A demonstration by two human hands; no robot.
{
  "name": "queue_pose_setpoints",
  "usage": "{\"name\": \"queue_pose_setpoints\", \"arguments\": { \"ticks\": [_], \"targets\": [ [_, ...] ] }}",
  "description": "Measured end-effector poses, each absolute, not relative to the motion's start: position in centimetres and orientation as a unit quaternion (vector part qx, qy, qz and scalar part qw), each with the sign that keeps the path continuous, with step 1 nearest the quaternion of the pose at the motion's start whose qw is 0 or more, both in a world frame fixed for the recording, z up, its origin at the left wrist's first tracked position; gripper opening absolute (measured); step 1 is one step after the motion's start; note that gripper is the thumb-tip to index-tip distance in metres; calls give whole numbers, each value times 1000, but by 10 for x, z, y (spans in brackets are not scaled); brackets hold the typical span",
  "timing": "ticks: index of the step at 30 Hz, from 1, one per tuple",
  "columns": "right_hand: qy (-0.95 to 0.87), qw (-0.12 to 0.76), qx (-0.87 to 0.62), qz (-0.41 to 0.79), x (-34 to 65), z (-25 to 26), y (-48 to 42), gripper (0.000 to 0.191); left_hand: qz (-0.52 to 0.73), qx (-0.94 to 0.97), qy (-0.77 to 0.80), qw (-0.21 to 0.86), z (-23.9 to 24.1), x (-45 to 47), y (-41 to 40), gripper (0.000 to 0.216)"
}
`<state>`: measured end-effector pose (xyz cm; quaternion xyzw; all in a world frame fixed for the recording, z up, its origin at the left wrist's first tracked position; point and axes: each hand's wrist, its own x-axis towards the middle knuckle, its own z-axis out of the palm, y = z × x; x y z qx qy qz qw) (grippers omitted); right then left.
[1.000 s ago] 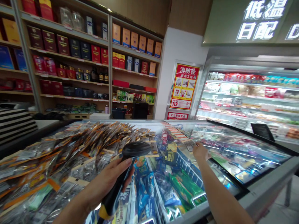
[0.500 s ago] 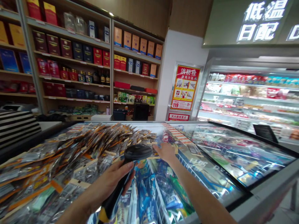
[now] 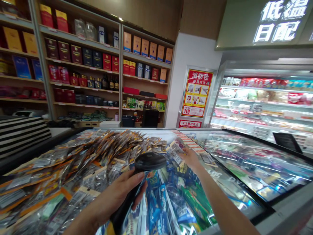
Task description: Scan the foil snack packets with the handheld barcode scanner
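Shelves (image 3: pixel 120 81) of boxed goods stand behind a chest freezer (image 3: pixel 290 209) with glass lids. Left hand (image 3: pixel 119 192) wraps around the handle of a black scanner (image 3: pixel 150 161), its head near a heap of packets (image 3: pixel 97 156). Right hand (image 3: pixel 192 158) pinches one clear packet (image 3: pixel 174 150) by its edge, above blue and green frozen bags (image 3: pixel 155 199).

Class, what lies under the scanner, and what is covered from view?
Blue packets show below it, beside white wire basketwork, with green packets farther right. The scanner and left hand block part of the view; whatever lies beneath the top packets cannot be seen.
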<state>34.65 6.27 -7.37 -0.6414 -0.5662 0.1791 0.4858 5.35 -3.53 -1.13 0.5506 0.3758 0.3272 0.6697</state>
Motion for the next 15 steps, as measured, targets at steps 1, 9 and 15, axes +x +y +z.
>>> {"name": "queue_pose_setpoints", "arguments": {
  "ticks": [1,9,15],
  "targets": [
    [-563,495,-630,203,344,-71,61,18,330,545,376,672,-11,54,-36,31],
    [-532,521,-622,242,340,-58,53,19,327,556,363,673,-12,54,-34,31],
    [-537,504,-641,218,343,-56,51,25,307,590,318,675,-17,50,-32,30]
  ]
}}
